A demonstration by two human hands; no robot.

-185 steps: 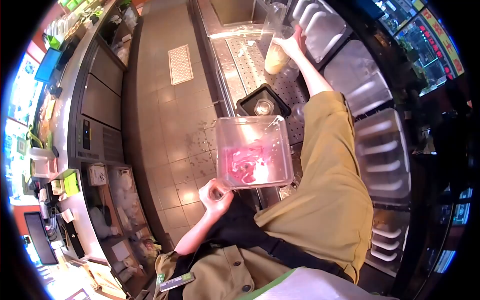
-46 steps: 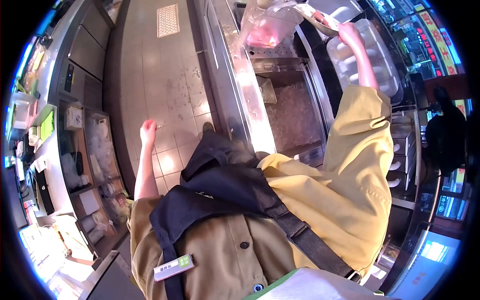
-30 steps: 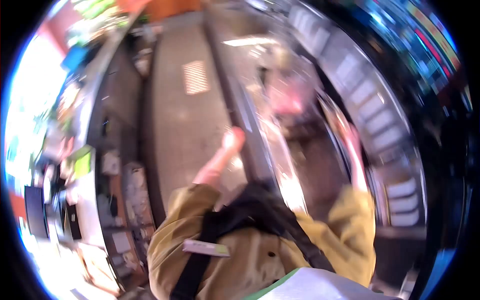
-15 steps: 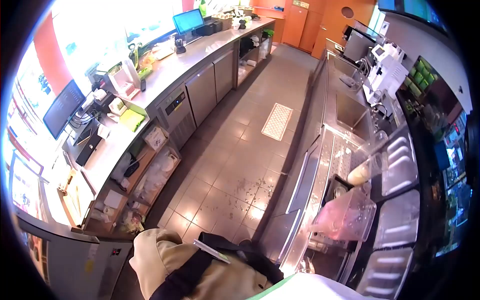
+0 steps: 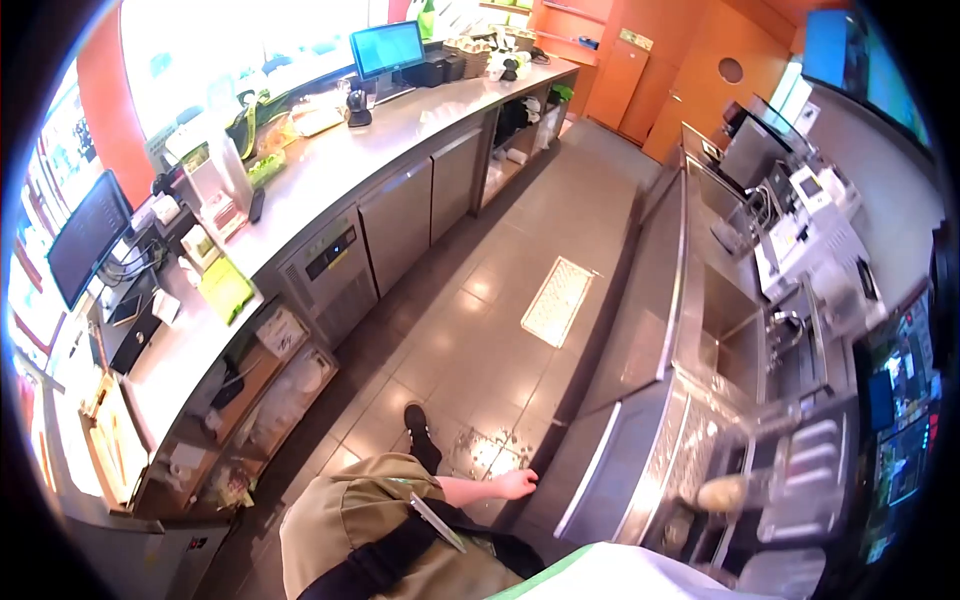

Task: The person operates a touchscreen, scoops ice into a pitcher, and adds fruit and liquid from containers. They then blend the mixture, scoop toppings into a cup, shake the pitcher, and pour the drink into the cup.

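My left hand reaches out from the khaki sleeve at the bottom of the view. Its fingers look loosely curled, and nothing shows in them. It hangs above the tiled floor, nearest the dark front of the steel counter. A black strap crosses my khaki clothes, with a pale flat strip lying along it. Beyond the sleeve, a black shoe stands on the floor. My right hand is out of view.
Wet spots lie on the floor near a pale drain grate. At left runs a long counter with monitors and open shelves. The right counter holds a sink, a white machine and a container of pale contents.
My left hand and the black shoe have come into view. The view has shifted; the pinkish clear container on the right counter has left it.
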